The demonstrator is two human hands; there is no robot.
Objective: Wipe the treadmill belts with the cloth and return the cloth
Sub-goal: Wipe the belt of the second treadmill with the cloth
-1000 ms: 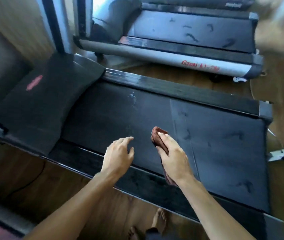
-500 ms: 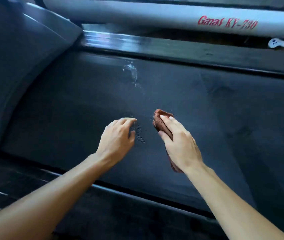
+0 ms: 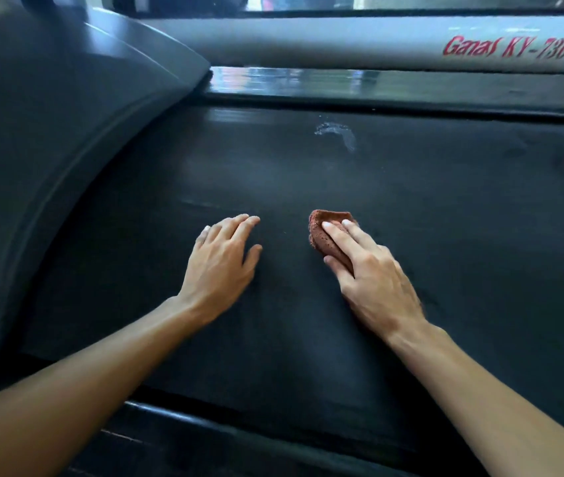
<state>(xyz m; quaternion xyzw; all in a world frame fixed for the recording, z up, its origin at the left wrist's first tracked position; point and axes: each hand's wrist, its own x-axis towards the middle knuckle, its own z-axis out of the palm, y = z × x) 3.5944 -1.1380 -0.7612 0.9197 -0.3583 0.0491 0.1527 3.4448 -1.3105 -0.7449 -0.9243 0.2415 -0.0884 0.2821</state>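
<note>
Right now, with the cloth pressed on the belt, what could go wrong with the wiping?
1. The whitish smear lies farther up the belt than the cloth; short strokes may miss it.
2. The cloth is bunched small under the right hand, so each pass probably cleans only a narrow strip.
3. The bare left hand rests open on the belt and may leave new marks there.
</note>
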